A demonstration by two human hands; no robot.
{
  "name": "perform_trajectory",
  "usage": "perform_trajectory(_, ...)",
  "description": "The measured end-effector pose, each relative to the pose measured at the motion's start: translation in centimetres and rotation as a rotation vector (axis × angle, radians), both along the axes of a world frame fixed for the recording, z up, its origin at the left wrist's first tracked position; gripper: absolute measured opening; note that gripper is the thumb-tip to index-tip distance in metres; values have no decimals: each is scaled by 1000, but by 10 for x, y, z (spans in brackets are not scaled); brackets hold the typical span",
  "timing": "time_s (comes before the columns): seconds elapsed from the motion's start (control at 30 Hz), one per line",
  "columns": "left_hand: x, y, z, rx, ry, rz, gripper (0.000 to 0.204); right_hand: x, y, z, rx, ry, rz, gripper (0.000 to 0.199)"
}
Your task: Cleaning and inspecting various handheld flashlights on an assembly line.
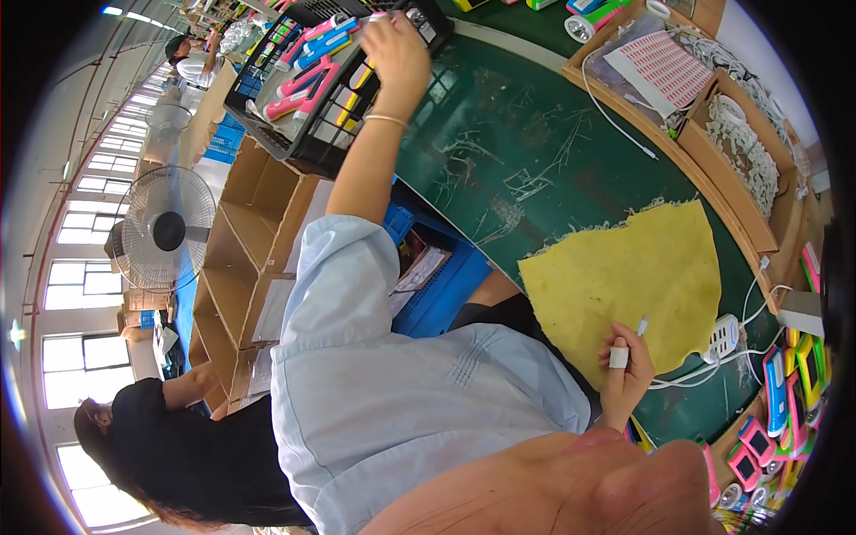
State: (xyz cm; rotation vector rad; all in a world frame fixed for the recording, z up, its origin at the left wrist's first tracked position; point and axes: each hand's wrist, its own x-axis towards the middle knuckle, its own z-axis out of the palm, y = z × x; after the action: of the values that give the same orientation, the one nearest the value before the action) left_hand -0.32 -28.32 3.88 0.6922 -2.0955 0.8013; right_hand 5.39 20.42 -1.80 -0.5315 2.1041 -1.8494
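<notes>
The left hand reaches far into a black crate of coloured devices, grip unclear, while the right hand pinches a small white plug over the yellow cloth.

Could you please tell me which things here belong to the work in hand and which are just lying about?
In hand:
left hand reaching into the black plastic crate of pink and blue gadgets
right hand pinching a small white plug
yellow cloth mat beneath it

Lying about:
white power strip
wooden tray of white cables
sheet of red stickers
standing fan
</notes>
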Motion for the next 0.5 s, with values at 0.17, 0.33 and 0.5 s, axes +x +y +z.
perform_trajectory(0.17,-153,36,-88,636,61,-608,66,2,0,1,63,-14,-18,16)
perform_trajectory(0.33,-249,37,-104,1036,184,-619,80,1,1,4,74,-13,9,16)
perform_trajectory(0.5,-220,79,-38,775,610,-861,61,2,3,5,49,-7,-7,16)
